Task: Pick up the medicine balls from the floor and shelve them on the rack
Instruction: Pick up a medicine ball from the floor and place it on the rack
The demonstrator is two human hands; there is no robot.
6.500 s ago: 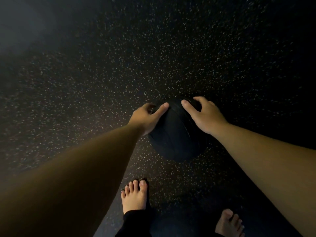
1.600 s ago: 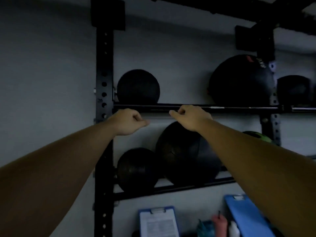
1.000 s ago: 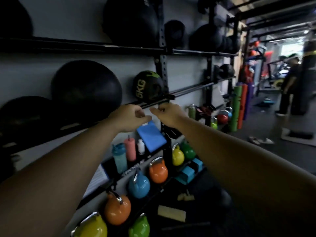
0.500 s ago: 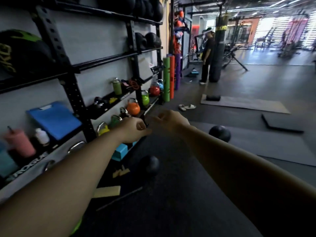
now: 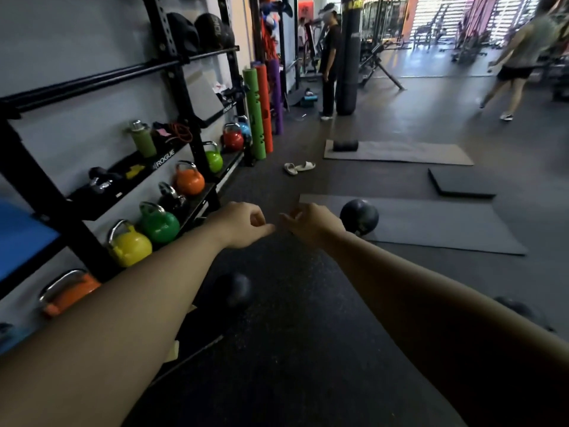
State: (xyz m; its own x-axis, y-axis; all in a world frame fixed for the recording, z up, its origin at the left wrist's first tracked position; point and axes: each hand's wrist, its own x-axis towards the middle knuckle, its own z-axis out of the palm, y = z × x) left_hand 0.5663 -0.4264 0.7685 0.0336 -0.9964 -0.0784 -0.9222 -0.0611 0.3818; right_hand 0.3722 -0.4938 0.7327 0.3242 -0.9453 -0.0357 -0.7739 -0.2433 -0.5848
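Note:
My left hand (image 5: 243,224) and my right hand (image 5: 311,223) are stretched out in front of me, close together, fingers curled in and holding nothing. A black medicine ball (image 5: 359,216) lies on a grey floor mat (image 5: 437,224) just beyond my right hand. Another black medicine ball (image 5: 234,289) rests on the dark rubber floor below my left forearm. A third dark ball (image 5: 517,308) shows at the right, partly hidden by my right arm. The black wall rack (image 5: 181,58) runs along the left, with black balls (image 5: 212,30) on its upper shelf.
Coloured kettlebells (image 5: 129,245) line the rack's bottom shelf. Upright foam rollers (image 5: 257,112) stand at its far end. A pair of slippers (image 5: 298,167), more mats (image 5: 400,152) and a black pad (image 5: 462,186) lie on the floor. Two people (image 5: 329,60) stand and walk farther off.
The ball I lifted from the floor has left my hands. My view has swung from the rack to the right and down onto the gym floor, with both hands staying empty and curled.

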